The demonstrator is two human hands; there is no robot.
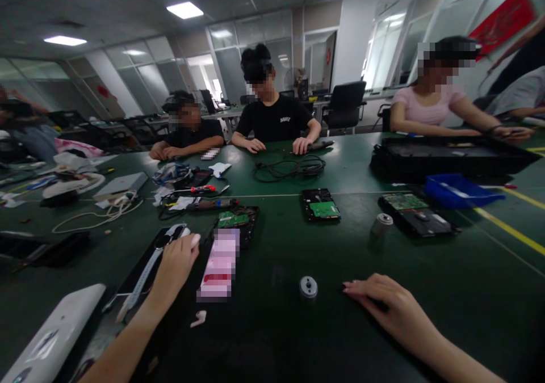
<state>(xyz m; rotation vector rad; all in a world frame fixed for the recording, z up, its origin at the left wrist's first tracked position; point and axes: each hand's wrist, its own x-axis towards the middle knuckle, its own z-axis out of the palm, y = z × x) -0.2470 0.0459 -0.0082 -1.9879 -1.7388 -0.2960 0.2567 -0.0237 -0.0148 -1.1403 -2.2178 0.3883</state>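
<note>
My left hand point(176, 258) is closed round a small, pale pink rounded object point(195, 240), beside a watch with a light strap point(147, 269). Right of it lies a phone with a blurred pink screen point(219, 266), and a white earbud point(198, 318) rests below that. My right hand point(389, 301) rests on the green table point(264, 326), fingers pressed together; whether anything is between the fingertips is too small to tell. A round metal part point(308, 287) stands left of those fingertips, apart from them.
Hard drives with green boards point(321, 204) point(233, 219) lie ahead. Another metal cylinder point(382, 224), a blue tray point(460, 191) and a black casing point(451, 159) are to the right. Cables point(289, 168) and tools are farther off. People sit across the table.
</note>
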